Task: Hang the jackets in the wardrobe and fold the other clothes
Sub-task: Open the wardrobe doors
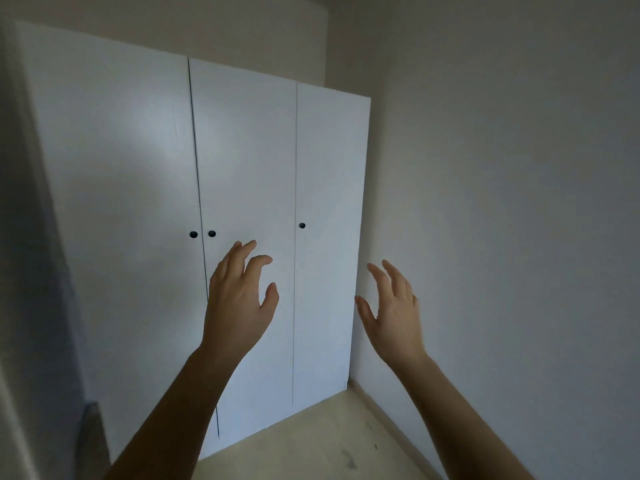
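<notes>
1. Head view: the tall white three-door wardrobe (pixel 242 202) stands shut in the far corner, and no jackets or other clothes are in sight.
2. The left hand (pixel 239 299) is raised just below the small black round knobs (pixel 211 233), grip released and empty, likely to pull a door.
3. The right hand (pixel 391 313), at the wardrobe's right edge, is likewise spread and empty.

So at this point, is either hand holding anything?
Nothing is held. The left hand and right hand are both open and empty, raised before the closed white three-door wardrobe.
</notes>
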A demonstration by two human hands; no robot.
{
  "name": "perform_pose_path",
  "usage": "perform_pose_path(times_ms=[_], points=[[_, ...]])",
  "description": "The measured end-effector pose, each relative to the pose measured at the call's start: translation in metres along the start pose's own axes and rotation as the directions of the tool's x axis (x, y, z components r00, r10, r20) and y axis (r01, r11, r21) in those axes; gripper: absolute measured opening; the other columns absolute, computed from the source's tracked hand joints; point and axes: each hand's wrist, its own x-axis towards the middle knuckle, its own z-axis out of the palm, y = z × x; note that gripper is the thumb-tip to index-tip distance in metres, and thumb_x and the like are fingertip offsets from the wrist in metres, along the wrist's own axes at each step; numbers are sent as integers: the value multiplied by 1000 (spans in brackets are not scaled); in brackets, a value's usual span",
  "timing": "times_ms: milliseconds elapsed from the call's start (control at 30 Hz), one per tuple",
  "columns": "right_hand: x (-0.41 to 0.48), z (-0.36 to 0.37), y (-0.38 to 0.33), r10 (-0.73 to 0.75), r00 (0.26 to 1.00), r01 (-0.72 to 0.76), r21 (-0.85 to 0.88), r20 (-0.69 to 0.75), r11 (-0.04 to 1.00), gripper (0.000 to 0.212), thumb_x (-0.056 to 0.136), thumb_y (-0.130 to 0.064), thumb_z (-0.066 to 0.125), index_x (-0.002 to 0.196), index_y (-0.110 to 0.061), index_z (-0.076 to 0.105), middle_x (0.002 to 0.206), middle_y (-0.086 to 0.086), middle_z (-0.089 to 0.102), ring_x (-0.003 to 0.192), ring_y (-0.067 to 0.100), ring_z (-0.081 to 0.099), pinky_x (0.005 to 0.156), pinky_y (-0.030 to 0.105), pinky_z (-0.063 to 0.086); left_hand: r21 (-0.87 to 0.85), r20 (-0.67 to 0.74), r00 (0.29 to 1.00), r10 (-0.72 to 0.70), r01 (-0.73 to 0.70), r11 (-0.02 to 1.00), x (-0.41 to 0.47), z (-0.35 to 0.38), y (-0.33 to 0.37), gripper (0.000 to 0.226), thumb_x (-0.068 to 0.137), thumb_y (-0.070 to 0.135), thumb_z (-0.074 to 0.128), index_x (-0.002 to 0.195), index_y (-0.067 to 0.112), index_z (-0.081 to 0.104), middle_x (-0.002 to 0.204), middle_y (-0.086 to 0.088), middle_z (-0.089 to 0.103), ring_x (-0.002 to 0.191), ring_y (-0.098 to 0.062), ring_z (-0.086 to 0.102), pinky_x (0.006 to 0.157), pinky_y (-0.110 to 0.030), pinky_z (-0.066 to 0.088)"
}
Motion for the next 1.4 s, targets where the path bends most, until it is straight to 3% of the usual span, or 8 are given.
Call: perform_pose_path(times_ms=[267, 467, 700, 1000, 1167, 1400], points=[[101, 101, 6, -100, 992, 95, 62, 77, 994, 52, 95, -36, 52, 144, -23, 37, 153, 4, 30, 140, 23, 30, 108, 39, 30, 28, -17, 994, -105, 106, 994, 66, 68, -64, 31, 83, 13, 65, 114, 9, 62, 141, -12, 47, 138, -29, 34, 107, -47, 32], [145, 175, -7, -128, 984, 114, 114, 122, 987, 53, 95, -37, 51, 144, -25, 35, 154, 1, 28, 141, 21, 28, 109, 39, 29, 34, -30, 990, -141, 142, 989, 102, 98, -120, 42, 78, 24, 50, 114, 7, 63, 140, -12, 48, 137, -29, 35, 109, -47, 32], [191, 289, -45, -153, 974, 134, 121, 169, 984, 54, 95, -39, 50, 145, -30, 31, 155, -3, 25, 140, 17, 27, 107, 36, 29, 61, -32, 988, -149, 151, 987, 147, 139, -220, 41, 78, 23, 49, 114, 7, 62, 141, -12, 47, 137, -29, 36, 109, -44, 31], [266, 428, -110, -156, 948, 130, 111, 276, 985, 56, 96, -38, 48, 147, -30, 26, 157, -3, 19, 142, 16, 22, 110, 34, 26, 139, 27, 982, -185, 179, 974, 214, 161, -387, 48, 79, 23, 47, 122, 4, 58, 139, -14, 48, 136, -30, 37, 108, -46, 32], [294, 487, -131, -192, 921, 164, 110, 338, 980, 57, 95, -38, 49, 147, -30, 26, 157, -2, 21, 142, 17, 23, 109, 35, 28, 179, 131, 969, -210, 185, 966, 227, 197, -438, 45, 83, 13, 61, 126, 3, 54, 137, -16, 49, 132, -32, 41, 106, -48, 38], [336, 560, -147, -298, 862, 257, 153, 410, 954, 63, 95, -36, 51, 149, -29, 20, 160, 0, 13, 147, 21, 14, 114, 39, 26, 259, 186, 952, -241, 189, 947, 251, 237, -483, 64, 84, 16, 62, 143, 13, 37, 143, -7, 40, 129, -23, 43, 104, -37, 39]])
